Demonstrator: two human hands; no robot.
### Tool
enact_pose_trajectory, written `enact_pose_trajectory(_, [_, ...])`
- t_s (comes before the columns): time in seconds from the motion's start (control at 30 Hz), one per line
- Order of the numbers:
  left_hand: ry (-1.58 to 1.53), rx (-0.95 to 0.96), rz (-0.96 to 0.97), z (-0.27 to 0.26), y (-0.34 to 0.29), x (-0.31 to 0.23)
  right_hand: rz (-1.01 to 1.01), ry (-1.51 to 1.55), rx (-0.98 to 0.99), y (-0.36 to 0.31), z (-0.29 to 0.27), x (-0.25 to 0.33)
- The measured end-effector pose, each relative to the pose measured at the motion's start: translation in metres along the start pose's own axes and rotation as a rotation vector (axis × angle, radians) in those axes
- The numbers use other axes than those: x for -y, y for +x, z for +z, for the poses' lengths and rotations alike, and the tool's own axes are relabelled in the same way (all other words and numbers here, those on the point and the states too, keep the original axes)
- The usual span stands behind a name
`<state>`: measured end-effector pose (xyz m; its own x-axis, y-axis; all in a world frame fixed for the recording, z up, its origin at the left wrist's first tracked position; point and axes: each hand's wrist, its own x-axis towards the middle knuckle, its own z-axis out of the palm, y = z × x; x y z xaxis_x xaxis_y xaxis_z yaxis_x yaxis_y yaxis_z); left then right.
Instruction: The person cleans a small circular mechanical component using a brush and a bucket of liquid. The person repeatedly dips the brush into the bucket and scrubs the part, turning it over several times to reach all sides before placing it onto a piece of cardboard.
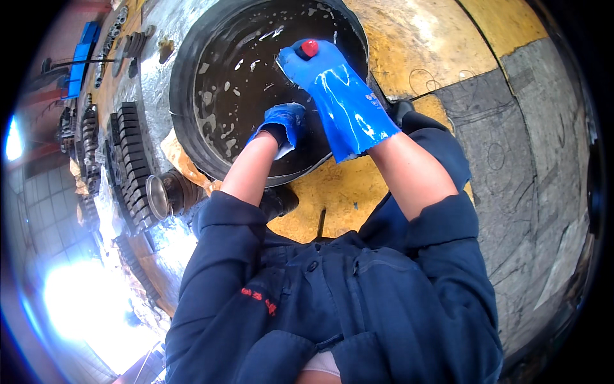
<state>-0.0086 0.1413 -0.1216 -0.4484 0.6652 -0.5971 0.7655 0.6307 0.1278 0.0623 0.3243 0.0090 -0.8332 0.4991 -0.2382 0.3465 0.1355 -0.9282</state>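
A round black tub [185,77] holds dark liquid with pale flecks floating on it. Both my hands wear blue rubber gloves. My left hand [281,125] is plunged into the liquid near the tub's front, its fingers hidden below the surface. My right hand [320,67] is raised above the liquid, wet and shiny, its fingers closed around a small red-topped object [309,47]. What the left hand holds under the liquid is not visible.
Rows of dark metal parts [131,160] lie on a foil-covered surface at the left. A shiny metal cylinder [160,195] rests beside the tub. Yellow and grey floor panels [448,57] spread to the right. A black boot [278,201] shows below the tub.
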Motion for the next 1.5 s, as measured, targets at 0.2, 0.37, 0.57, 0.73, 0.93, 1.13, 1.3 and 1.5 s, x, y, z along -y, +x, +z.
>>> enact_pose_trajectory(0.2, [-0.956,0.044,-0.223,0.074,-0.005,0.140,-0.067,0.093,0.124,-0.006,0.023,0.031])
enact_pose_trajectory(0.37, [-0.138,0.103,0.171,0.002,-0.049,0.025,0.023,0.049,0.019,0.003,-0.001,-0.006])
enact_pose_trajectory(0.57, [-0.416,-0.138,-0.016,-0.013,-0.051,0.075,-0.009,0.097,0.080,-0.006,0.017,0.015])
enact_pose_trajectory(0.73, [-0.333,-0.257,-0.110,-0.028,-0.036,0.039,-0.014,0.060,0.039,-0.009,0.008,0.018])
enact_pose_trajectory(0.93, [-0.613,-0.208,0.008,0.011,0.000,0.056,0.000,0.097,0.040,-0.005,0.004,0.015])
enact_pose_trajectory(1.13, [-1.283,-0.214,-0.017,0.024,-0.001,0.054,-0.030,0.087,0.039,-0.002,0.011,0.014])
enact_pose_trajectory(1.3, [-1.187,-0.249,-0.090,0.012,-0.003,0.028,-0.022,0.050,0.001,0.001,0.002,0.012])
enact_pose_trajectory(1.5, [-1.319,-0.106,-0.245,-0.002,-0.010,0.014,0.002,0.039,0.001,0.006,-0.002,0.000])
